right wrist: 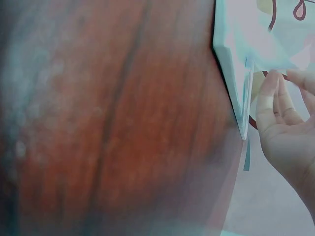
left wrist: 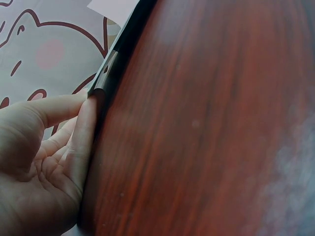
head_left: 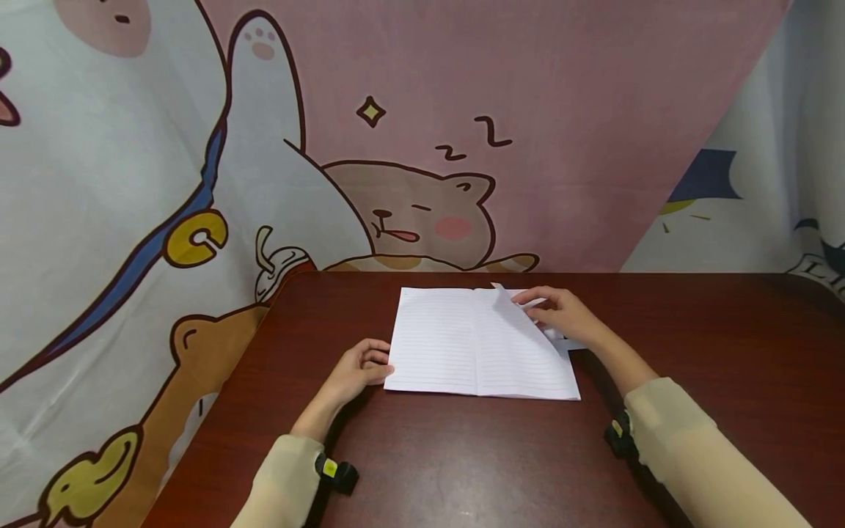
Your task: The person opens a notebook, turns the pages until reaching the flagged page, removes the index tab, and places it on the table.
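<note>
An open notebook (head_left: 432, 341) with white lined pages lies on the table. At its left edge is my left hand (head_left: 353, 370); the left wrist view shows thumb and forefinger pinching that edge (left wrist: 102, 69). My right hand (head_left: 561, 315) is at the upper right of the notebook, pinching a page (head_left: 518, 326) whose top right corner is lifted and folded over toward the middle. In the right wrist view, the thumb and fingertips (right wrist: 269, 81) come together by the raised paper. Part of the sheets beneath is hidden by this hand and the curled page.
The dark red-brown wooden table (head_left: 449, 455) reaches back to a hanging cloth (head_left: 561, 132) printed with cartoon animals. A pale strip (head_left: 573, 344) sticks out past the notebook's right side. Black straps with small devices (head_left: 338, 473) sit at both sleeves.
</note>
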The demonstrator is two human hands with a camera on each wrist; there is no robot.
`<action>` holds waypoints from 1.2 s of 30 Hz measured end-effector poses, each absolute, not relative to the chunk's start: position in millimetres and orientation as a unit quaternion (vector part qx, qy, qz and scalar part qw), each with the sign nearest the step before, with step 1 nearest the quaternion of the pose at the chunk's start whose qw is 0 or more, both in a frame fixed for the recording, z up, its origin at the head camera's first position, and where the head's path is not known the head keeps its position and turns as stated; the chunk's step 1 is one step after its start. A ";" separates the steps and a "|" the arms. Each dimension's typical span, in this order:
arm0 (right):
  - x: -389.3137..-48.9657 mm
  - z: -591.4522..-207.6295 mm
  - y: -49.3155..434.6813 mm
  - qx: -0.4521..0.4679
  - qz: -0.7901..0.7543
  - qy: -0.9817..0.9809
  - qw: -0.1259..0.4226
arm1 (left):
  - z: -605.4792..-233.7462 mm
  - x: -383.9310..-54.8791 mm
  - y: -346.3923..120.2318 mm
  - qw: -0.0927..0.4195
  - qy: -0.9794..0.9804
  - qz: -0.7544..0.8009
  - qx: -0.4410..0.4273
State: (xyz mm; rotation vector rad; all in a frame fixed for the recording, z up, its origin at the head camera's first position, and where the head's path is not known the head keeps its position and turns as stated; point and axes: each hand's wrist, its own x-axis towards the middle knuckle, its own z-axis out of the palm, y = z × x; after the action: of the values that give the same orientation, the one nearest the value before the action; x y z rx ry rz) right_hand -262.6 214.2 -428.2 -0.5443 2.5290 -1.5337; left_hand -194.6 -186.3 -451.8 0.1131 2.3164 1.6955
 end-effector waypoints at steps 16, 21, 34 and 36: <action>-261.2 -430.1 203.3 -0.211 -0.474 0.854 0.047 | -451.7 -193.3 -185.2 0.133 0.799 0.586 0.035; -259.7 -430.1 199.1 -0.233 -0.477 0.847 0.033 | -452.5 -193.9 -185.4 0.132 0.800 0.583 0.038; -263.6 -436.5 193.5 -0.234 -0.486 0.841 0.041 | -452.4 -194.1 -185.9 0.135 0.800 0.584 0.039; -263.4 -436.8 192.5 -0.226 -0.484 0.844 0.040 | -451.9 -193.8 -186.2 0.135 0.801 0.582 0.039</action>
State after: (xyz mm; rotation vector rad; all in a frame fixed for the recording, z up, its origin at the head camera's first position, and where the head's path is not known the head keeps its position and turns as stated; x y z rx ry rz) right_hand -263.4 192.5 -436.8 -0.6928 2.5866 -1.4836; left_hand -193.8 -186.2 -451.9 0.1126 2.3204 1.6879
